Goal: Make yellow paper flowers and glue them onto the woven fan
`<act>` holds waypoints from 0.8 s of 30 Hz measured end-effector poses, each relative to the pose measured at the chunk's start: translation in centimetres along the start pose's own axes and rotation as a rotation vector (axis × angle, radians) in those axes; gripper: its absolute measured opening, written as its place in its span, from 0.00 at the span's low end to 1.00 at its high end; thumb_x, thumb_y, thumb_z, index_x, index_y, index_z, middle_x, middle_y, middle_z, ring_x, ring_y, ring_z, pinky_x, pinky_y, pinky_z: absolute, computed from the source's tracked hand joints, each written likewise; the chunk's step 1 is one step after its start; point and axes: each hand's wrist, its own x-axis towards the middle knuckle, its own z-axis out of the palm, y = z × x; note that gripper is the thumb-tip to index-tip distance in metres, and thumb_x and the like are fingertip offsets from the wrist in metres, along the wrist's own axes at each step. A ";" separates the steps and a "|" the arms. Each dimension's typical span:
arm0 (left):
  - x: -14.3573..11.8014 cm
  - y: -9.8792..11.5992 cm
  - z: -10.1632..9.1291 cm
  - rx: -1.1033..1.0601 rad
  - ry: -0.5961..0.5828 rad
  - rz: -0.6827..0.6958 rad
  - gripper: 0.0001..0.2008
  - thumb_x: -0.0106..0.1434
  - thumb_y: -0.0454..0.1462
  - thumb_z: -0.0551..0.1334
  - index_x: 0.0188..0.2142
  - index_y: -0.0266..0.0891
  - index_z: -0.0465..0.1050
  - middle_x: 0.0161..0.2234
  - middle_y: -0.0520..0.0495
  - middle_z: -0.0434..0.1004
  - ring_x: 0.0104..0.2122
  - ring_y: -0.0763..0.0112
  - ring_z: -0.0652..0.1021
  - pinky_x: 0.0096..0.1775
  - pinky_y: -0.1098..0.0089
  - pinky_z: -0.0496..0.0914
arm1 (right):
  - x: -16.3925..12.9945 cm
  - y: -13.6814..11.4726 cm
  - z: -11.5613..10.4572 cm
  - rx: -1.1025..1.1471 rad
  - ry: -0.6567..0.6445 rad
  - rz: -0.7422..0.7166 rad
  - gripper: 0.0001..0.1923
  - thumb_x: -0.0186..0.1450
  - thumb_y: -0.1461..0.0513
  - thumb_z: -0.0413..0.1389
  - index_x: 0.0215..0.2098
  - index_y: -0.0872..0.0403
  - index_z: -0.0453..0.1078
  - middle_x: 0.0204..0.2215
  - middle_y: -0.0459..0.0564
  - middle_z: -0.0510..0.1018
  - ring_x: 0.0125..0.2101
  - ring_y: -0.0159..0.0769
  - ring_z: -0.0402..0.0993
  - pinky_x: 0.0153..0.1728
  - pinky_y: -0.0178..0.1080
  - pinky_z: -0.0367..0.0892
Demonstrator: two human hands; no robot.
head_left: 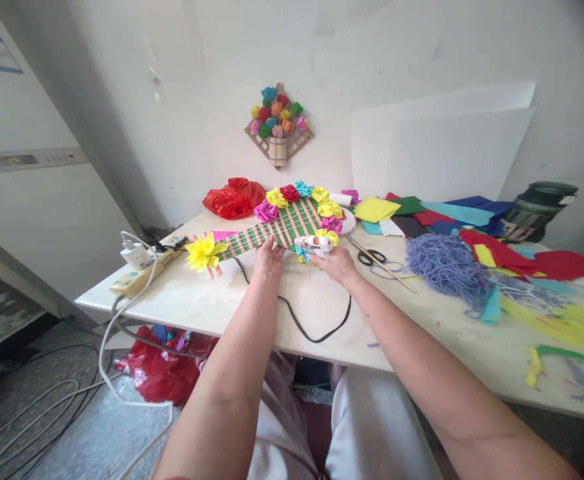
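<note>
A guitar-shaped craft (257, 235), green with pinkish strips and thin white lines, is raised slightly over the table. Paper flowers in yellow, red, blue and purple line its wide end, and a large yellow flower (205, 252) covers the narrow end. My left hand (270, 257) grips its lower edge near the middle, fingers partly hidden behind it. In my right hand (336, 265) is a white glue gun (317, 244) with printed patterns, its front close to a blue flower on the lower edge. A black cord (312, 339) loops over the table below.
Black-handled scissors (372, 257), a wooden stick (397, 278), purple yarn (445, 270) and coloured paper (376, 209) lie right. A dark bottle (539, 212) stands behind them. Left are a power strip (137, 279) and red plastic bag (235, 198). A flower decoration (278, 127) hangs on the wall.
</note>
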 end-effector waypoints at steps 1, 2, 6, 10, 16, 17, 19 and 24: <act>0.0 0.0 0.0 0.000 0.000 0.003 0.18 0.57 0.31 0.61 0.47 0.45 0.67 0.36 0.48 0.78 0.33 0.69 0.78 0.39 0.67 0.72 | -0.1 -0.2 -0.2 -0.031 -0.004 0.014 0.16 0.56 0.50 0.60 0.34 0.53 0.77 0.28 0.53 0.81 0.35 0.44 0.78 0.34 0.39 0.69; 0.0 0.0 0.0 -0.001 0.000 0.006 0.18 0.57 0.31 0.61 0.47 0.45 0.67 0.36 0.48 0.77 0.32 0.69 0.77 0.39 0.67 0.72 | -0.2 -0.4 -0.3 -0.056 -0.003 0.016 0.17 0.56 0.49 0.59 0.35 0.53 0.77 0.29 0.54 0.81 0.37 0.45 0.77 0.35 0.39 0.69; -0.2 0.1 0.2 -0.006 0.003 0.014 0.18 0.57 0.31 0.62 0.48 0.44 0.67 0.36 0.48 0.77 0.30 0.69 0.77 0.38 0.66 0.72 | -0.3 -0.7 -0.6 -0.144 0.003 0.014 0.19 0.57 0.48 0.58 0.39 0.52 0.77 0.36 0.55 0.81 0.43 0.48 0.76 0.39 0.42 0.69; -0.2 0.2 0.3 -0.007 0.001 0.008 0.18 0.58 0.29 0.59 0.48 0.43 0.67 0.36 0.48 0.78 0.30 0.71 0.77 0.38 0.67 0.72 | -0.2 -0.4 -0.6 -0.195 0.020 -0.005 0.20 0.57 0.47 0.57 0.40 0.51 0.77 0.37 0.55 0.81 0.43 0.48 0.76 0.39 0.42 0.69; -0.2 0.2 0.4 0.004 0.007 0.005 0.18 0.59 0.30 0.60 0.49 0.43 0.67 0.36 0.47 0.78 0.30 0.70 0.77 0.38 0.67 0.72 | -0.1 -0.2 -0.5 -0.202 0.007 -0.016 0.21 0.58 0.47 0.57 0.42 0.51 0.76 0.38 0.56 0.81 0.44 0.49 0.75 0.41 0.43 0.69; -0.3 0.3 0.4 0.004 0.011 0.004 0.18 0.59 0.30 0.60 0.48 0.42 0.67 0.36 0.47 0.78 0.30 0.69 0.77 0.38 0.67 0.72 | -0.1 -0.2 -0.6 -0.203 0.002 -0.019 0.21 0.58 0.48 0.56 0.42 0.51 0.76 0.38 0.56 0.81 0.44 0.49 0.75 0.41 0.43 0.69; -0.3 0.3 0.4 0.002 0.014 0.003 0.18 0.58 0.30 0.60 0.48 0.42 0.67 0.37 0.47 0.78 0.31 0.69 0.78 0.38 0.66 0.72 | -0.1 -0.2 -0.7 -0.206 -0.006 -0.023 0.21 0.58 0.48 0.56 0.41 0.51 0.77 0.38 0.56 0.81 0.44 0.49 0.75 0.41 0.43 0.69; -0.1 0.2 0.3 -0.004 0.005 0.002 0.19 0.57 0.27 0.58 0.47 0.42 0.67 0.37 0.47 0.78 0.32 0.68 0.78 0.39 0.66 0.72 | -0.1 0.0 -0.6 -0.174 -0.004 -0.058 0.18 0.57 0.49 0.57 0.39 0.51 0.77 0.37 0.54 0.81 0.43 0.47 0.76 0.41 0.42 0.69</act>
